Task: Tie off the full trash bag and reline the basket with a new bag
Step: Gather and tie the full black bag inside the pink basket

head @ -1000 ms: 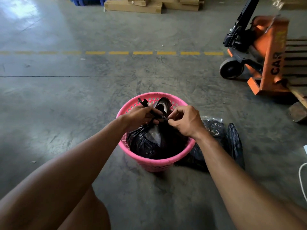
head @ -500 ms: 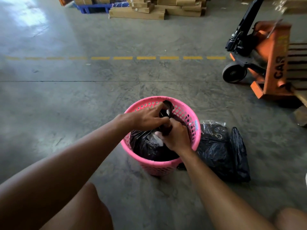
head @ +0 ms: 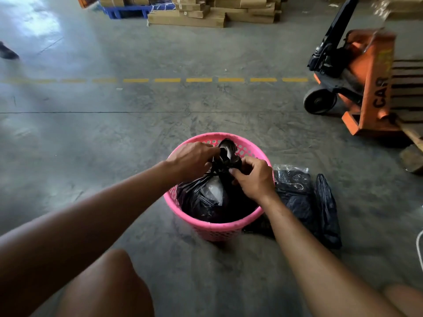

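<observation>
Hidden: the knot itself, buried under my fingers; my own fingertips mostly tucked out of sight; pallet jack (head: 364, 88) cut off at the right edge.

Full trash bag (head: 206, 197) — thin black plastic, glossy and crinkled, bulging, neck gathered into a twisted rope with a ruffled tuft above. It sits inside the basket (head: 219, 229), round pink plastic with a perforated lattice wall, on the scuffed concrete floor (head: 114, 145).

Left hand (head: 192, 161) — curled tight on the neck from the left. Right hand (head: 254, 177) — pinched closed on the same neck from the right, just below the tuft.

New bags (head: 304, 202), flat black folded plastic, lie touching the basket's right side.
</observation>
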